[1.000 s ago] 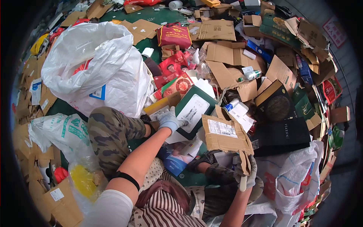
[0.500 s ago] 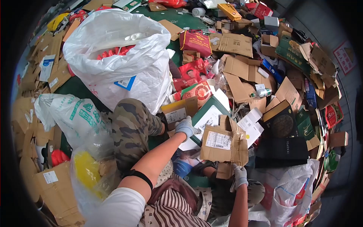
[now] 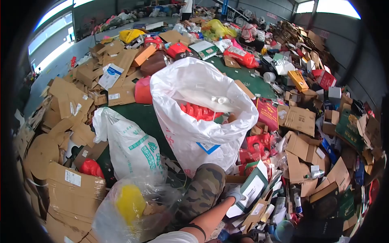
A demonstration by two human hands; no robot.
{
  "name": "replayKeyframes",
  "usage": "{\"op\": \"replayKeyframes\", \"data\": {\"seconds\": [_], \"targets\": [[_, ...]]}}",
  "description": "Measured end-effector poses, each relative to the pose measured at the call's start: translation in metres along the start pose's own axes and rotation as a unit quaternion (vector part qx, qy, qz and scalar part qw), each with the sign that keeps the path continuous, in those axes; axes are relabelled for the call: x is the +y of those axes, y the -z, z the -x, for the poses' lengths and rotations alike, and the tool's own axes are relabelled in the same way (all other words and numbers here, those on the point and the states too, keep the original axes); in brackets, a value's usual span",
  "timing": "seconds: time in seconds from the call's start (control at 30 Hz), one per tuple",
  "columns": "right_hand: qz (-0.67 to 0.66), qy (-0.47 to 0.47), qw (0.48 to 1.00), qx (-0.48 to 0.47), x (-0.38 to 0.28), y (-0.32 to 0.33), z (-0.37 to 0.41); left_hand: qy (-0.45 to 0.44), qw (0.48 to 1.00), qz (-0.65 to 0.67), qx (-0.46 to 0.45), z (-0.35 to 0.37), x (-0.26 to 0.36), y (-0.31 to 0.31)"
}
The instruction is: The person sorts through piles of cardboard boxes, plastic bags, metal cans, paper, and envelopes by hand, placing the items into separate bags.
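Indoors, grey walls (image 3: 344, 30) flank a green floor (image 3: 253, 84) heaped with cardboard (image 3: 77, 192); the left hand (image 3: 234, 193) touches a green-and-white box (image 3: 253, 188), but I cannot tell whether either hand's fingers clamp.

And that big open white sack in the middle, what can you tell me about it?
The big white sack looks like thin, crinkled plastic. It stands upright on the green floor, its creased mouth wide open at the top. Red items show inside; their depth is hidden. Its front carries a blue and white label, and reddish printing shows on its left side. A camouflage-clad knee overlaps its base; whether they touch is unclear.
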State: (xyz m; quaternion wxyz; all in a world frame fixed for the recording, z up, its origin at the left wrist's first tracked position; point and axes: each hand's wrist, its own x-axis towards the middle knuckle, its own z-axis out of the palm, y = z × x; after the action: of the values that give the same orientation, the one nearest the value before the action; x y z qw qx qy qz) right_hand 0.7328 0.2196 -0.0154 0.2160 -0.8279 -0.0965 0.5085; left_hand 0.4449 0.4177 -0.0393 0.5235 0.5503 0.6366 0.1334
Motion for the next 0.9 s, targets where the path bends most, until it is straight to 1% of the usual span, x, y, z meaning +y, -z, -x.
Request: {"op": "replayKeyframes", "data": {"seconds": [0.03, 0.07, 0.13, 0.23, 0.27, 0.3, 0.33, 0.37, 0.4, 0.43, 0.47, 0.5, 0.53, 0.57, 0.6, 0.63, 0.67, 0.7, 0.73, 0.8, 0.9], "targets": [[-0.014, -0.006, 1.000, -0.011, 0.004, -0.007, 0.000, 0.021, 1.000, 0.021, -0.004, -0.023, -0.027, -0.014], [-0.030, -0.009, 0.999, -0.021, 0.009, -0.014, -0.002, 0.032, 0.998, 0.059, -0.003, -0.022, -0.035, -0.013], [-0.057, -0.011, 0.997, -0.050, 0.014, -0.038, -0.007, 0.012, 0.996, 0.081, -0.030, -0.010, -0.024, -0.004], [-0.138, -0.043, 0.983, -0.110, 0.050, -0.065, -0.019, -0.093, 0.990, 0.022, 0.103, -0.023, -0.025, -0.032], [-0.169, -0.054, 0.975, -0.131, 0.065, -0.068, -0.027, -0.057, 0.996, 0.015, 0.070, 0.001, -0.001, -0.015], [-0.198, -0.057, 0.965, -0.164, 0.072, -0.078, -0.035, -0.095, 0.984, 0.000, 0.150, 0.020, 0.014, -0.013], [-0.226, -0.064, 0.955, -0.183, 0.092, -0.081, -0.042, -0.091, 0.989, 0.008, 0.119, 0.023, 0.015, -0.015], [-0.220, -0.069, 0.957, -0.176, 0.081, -0.074, -0.019, -0.100, 0.986, 0.070, 0.111, 0.026, 0.014, -0.023], [-0.233, -0.077, 0.959, -0.143, 0.067, -0.073, 0.006, -0.079, 0.988, 0.097, 0.096, 0.043, 0.027, -0.018], [-0.271, -0.061, 0.950, -0.146, 0.068, -0.062, 0.008, -0.091, 0.979, 0.165, 0.084, 0.042, 0.025, -0.024], [-0.304, -0.036, 0.939, -0.157, 0.069, -0.055, 0.006, -0.102, 0.958, 0.261, 0.066, 0.042, 0.024, -0.031], [-0.316, -0.033, 0.941, -0.116, 0.065, -0.050, 0.018, -0.110, 0.943, 0.309, 0.050, 0.043, 0.027, -0.033], [-0.321, -0.027, 0.943, -0.086, 0.056, -0.048, 0.036, -0.103, 0.954, 0.278, 0.049, 0.055, 0.040, -0.024], [-0.323, -0.018, 0.944, -0.066, 0.044, -0.050, 0.051, -0.095, 0.955, 0.276, 0.049, 0.058, 0.047, -0.020], [-0.311, -0.015, 0.948, -0.063, 0.038, -0.048, 0.059, -0.091, 0.956, 0.271, 0.058, 0.058, 0.053, -0.013], [-0.359, 0.031, 0.926, -0.115, 0.055, -0.041, 0.039, -0.106, 0.929, 0.353, 0.038, 0.057, 0.060, -0.008], [-0.336, 0.045, 0.937, -0.080, 0.045, -0.036, 0.054, -0.128, 0.935, 0.325, 0.065, 0.052, 0.063, 0.001], [-0.333, 0.052, 0.938, -0.079, 0.033, -0.027, 0.067, -0.102, 0.935, 0.334, 0.062, 0.045, 0.071, 0.012], [-0.327, 0.066, 0.940, -0.071, 0.024, -0.020, 0.072, -0.111, 0.910, 0.396, 0.048, 0.049, 0.088, 0.027], [-0.310, 0.100, 0.944, -0.053, -0.004, -0.009, 0.080, -0.112, 0.890, 0.440, 0.042, 0.045, 0.120, 0.054], [-0.288, 0.145, 0.946, -0.030, -0.041, -0.002, 0.088, -0.074, 0.897, 0.422, 0.112, 0.034, 0.169, 0.101]]}}
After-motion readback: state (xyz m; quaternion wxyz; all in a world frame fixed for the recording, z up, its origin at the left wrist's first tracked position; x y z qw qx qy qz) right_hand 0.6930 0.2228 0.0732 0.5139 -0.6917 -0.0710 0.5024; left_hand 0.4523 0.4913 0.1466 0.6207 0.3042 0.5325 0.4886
